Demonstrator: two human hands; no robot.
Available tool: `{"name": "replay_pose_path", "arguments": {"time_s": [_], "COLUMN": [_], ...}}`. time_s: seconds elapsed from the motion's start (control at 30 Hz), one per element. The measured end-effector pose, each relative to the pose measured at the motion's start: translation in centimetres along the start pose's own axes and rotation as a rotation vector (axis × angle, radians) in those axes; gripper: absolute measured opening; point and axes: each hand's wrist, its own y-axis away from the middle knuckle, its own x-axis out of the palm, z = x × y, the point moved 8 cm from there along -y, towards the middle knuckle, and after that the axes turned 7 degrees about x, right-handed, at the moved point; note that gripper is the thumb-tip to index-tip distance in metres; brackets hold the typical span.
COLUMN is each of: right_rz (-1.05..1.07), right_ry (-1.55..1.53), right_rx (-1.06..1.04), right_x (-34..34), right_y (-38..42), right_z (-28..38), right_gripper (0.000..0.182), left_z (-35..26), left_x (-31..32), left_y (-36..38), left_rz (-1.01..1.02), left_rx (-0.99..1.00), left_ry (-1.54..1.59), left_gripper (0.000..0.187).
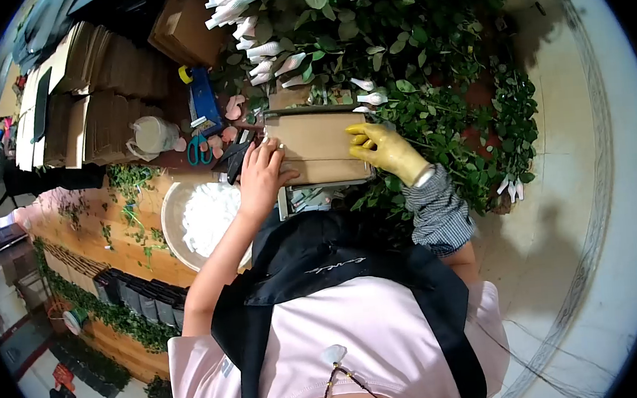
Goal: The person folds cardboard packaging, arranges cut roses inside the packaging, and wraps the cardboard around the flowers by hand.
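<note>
A bare left hand (260, 175), fingers slightly spread, presses brown cardboard (318, 141) before a worker's apron (316, 263), as the yellow-gloved right hand (363, 141), loosely open, meets its opposite edge beside leafy stems (436, 126).

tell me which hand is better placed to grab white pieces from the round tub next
Left, probably: the bare left hand is at the left end of the cardboard, nearer the tub. The gloved right hand is at the other end, farther off.
</note>
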Motion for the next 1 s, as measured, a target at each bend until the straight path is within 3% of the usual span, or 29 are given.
{"name": "replay_pose_path", "arguments": {"time_s": [0.03,0.1,0.13,0.17,0.23,0.27,0.37,0.4,0.47,0.5,0.57,0.63,0.7,0.73,0.77,0.83,0.9,0.97,1.0], "right_rz": [0.01,-0.128,-0.096,-0.132,0.23,0.027,0.058,0.088,0.108,0.109,0.148,0.179,0.165,0.175,0.175,0.274,0.207,0.146,0.143], "right_ry": [0.004,0.204,0.12,0.048,0.374,0.626,0.594,0.48,0.476,0.463,0.438,0.427,0.364,0.343,0.349,0.391,0.394,0.391,0.386], "right_rx": [0.006,-0.235,-0.24,-0.356,-0.085,-0.404,-0.449,-0.401,-0.395,-0.389,-0.359,-0.305,-0.354,-0.322,-0.318,-0.185,-0.258,-0.308,-0.308], "right_x": [-0.2,-0.4,0.6,2.4,8.1,9.3,8.9,8.5,8.4,8.6,8.7,8.6,8.7,8.5,8.4,8.8,9.0,8.9,8.9], "right_y": [-0.1,-0.7,-1.5,-2.4,-3.7,-3.4,-2.5,-2.5,-2.8,-3.0,-3.7,-3.8,-3.9,-3.8,-3.8,-4.1,-4.1,-3.9,-3.8], "right_z": [1.8,8.3,10.4,10.9,7.6,8.1,8.5,8.9,8.8,8.5,8.3,7.6,7.7,7.7,8.1,7.6,7.1,7.4,7.5], "right_gripper": [0.046,0.042,0.043,0.047,0.041,0.043,0.044,0.043,0.043,0.042,0.04,0.039,0.038,0.038,0.038,0.046,0.046,0.046,0.046], "left_z": [0.3,-0.3,-0.5,-0.4,-0.4,-0.3,3.2,6.8,11.8,13.3,14.0,15.0,16.8,16.2,16.5,18.1,15.5,11.7,10.8], "left_x": [0.7,0.5,0.2,0.2,-0.2,-0.1,1.7,3.4,4.2,3.9,3.8,4.4,5.9,5.1,4.9,7.1,6.7,3.4,2.3], "left_y": [0.8,1.0,0.8,0.9,1.3,1.9,5.4,7.9,10.8,11.2,9.2,7.1,6.3,5.0,4.9,6.7,8.1,7.5,7.5], "left_rz": [0.033,-0.016,-0.028,-0.009,0.001,-0.002,0.008,-0.221,-0.306,-0.288,-0.048,0.282,0.432,0.385,0.436,0.451,0.381,0.194,0.043], "left_rx": [-0.09,-0.087,-0.088,-0.107,-0.133,-0.141,-0.329,-0.514,-0.618,-0.623,-0.456,-0.466,-0.45,-0.309,-0.352,-0.538,-0.81,-0.813,-0.714], "left_ry": [0.008,-0.076,-0.097,-0.13,-0.175,-0.166,0.081,0.51,0.35,0.204,0.028,-0.247,-0.24,-0.257,-0.102,0.498,1.213,1.181,0.906], "left_gripper": [0.052,0.05,0.048,0.049,0.052,0.054,0.059,0.061,0.063,0.065,0.074,0.086,0.093,0.079,0.067,0.056,0.047,0.051,0.057]}}
